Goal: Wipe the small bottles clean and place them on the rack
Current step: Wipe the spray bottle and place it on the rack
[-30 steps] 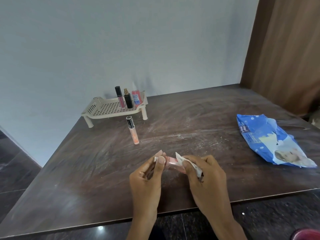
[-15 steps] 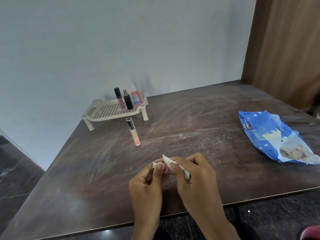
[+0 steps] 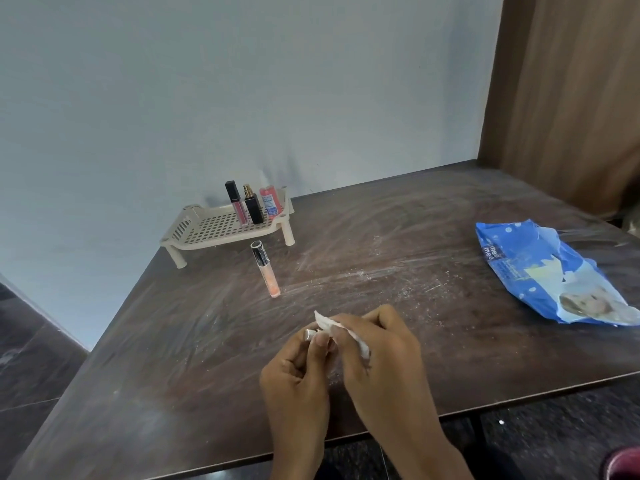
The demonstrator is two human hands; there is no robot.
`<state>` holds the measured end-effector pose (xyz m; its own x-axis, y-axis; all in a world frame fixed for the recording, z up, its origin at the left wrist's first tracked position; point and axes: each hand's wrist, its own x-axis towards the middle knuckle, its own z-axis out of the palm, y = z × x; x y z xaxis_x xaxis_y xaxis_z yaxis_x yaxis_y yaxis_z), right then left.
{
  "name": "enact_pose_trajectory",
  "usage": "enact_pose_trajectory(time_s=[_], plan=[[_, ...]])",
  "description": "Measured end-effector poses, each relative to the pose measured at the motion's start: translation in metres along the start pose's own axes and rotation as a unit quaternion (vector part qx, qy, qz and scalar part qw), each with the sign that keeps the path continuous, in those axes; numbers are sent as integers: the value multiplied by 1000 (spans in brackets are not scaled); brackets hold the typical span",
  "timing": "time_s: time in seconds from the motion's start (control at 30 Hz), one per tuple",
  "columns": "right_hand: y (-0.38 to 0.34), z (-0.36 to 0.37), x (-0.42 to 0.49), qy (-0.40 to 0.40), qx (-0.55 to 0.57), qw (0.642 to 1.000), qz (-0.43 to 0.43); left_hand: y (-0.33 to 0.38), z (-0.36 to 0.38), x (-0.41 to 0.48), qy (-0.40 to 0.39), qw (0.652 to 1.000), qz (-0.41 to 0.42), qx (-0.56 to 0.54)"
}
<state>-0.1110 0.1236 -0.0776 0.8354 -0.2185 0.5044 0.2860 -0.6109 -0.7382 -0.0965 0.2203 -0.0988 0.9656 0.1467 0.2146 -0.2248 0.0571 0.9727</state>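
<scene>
My left hand (image 3: 298, 368) pinches a small bottle (image 3: 309, 334) by its silver cap end, low over the table's near middle. Most of that bottle is hidden by fingers and by a white wipe (image 3: 325, 325). My right hand (image 3: 381, 355) grips the wipe, wrapped round the bottle. An orange tube with a black cap (image 3: 266, 270) lies on the table in front of the rack. The cream perforated rack (image 3: 207, 233) stands at the back left and carries three upright bottles: a pink tube with a black cap (image 3: 236, 204), a black perfume bottle (image 3: 252, 206) and a pink bottle (image 3: 269, 201).
A blue wet-wipes pack (image 3: 550, 275) lies at the right of the dark, dusty table (image 3: 173, 358). A wooden panel (image 3: 571, 98) rises at the far right. The table's left edge drops to a dark floor (image 3: 31, 368).
My right hand has slid the wipe leftwards along the bottle, towards my left fingers, and the pink body is now covered. The view has shifted slightly.
</scene>
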Motion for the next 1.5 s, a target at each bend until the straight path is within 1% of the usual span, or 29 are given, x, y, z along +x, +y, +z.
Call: enact_pose_trajectory(time_s=[0.1, 0.17, 0.23, 0.33, 0.4, 0.47, 0.53, 0.6, 0.7, 0.87, 1.0, 1.07, 1.17, 1.3, 1.37, 1.5], plan=[[20, -8, -3, 20, -34, 999, 31, -3, 0, 2, 10, 1000, -12, -22], [29, -14, -4, 22, -52, 996, 63, -4, 0, 3, 6, 999, -13, -34], [29, -14, -3, 22, -66, 995, 72, -5, 1, 4, -1, 999, -11, -34], [9, -5, 1, 30, -36, 998, 43, -4, 0, 2, -3, 1000, 6, -10], [-8, 4, 2, 12, -3, 1000, 15, -3, -1, 1, 2, 999, 28, 18], [-12, 9, 3, -1, 11, 1000, 1, -5, -3, 1, 16, 999, 34, 24], [-1, 5, 2, 1, -1, 1000, 12, -6, -3, 2, 23, 1000, 21, 5], [21, -5, -1, 17, -40, 998, 38, -5, -2, 2, 12, 1000, 9, -19], [42, -21, -2, 18, -75, 994, 75, -4, -1, 3, -8, 1000, 21, -19], [31, -13, 1, 2, -90, 995, 49, -4, -1, 3, -3, 999, 19, -34], [10, 0, 2, 7, -33, 999, 9, -4, -2, 4, -9, 1000, 27, 1], [4, 2, 2, 1, -5, 1000, -9, -5, -4, 5, -11, 1000, 17, -3], [8, 0, 3, -5, 5, 1000, 4, -2, -2, 5, -5, 999, -16, -43], [13, -3, -2, -11, -1, 1000, 14, -2, -3, 4, -5, 1000, 2, 0], [15, -4, -4, -4, -4, 1000, 20, -5, -4, 5, 0, 1000, 5, 5], [29, -10, -6, 26, -51, 998, 41, -2, -2, 3, 1, 999, -14, -35]])
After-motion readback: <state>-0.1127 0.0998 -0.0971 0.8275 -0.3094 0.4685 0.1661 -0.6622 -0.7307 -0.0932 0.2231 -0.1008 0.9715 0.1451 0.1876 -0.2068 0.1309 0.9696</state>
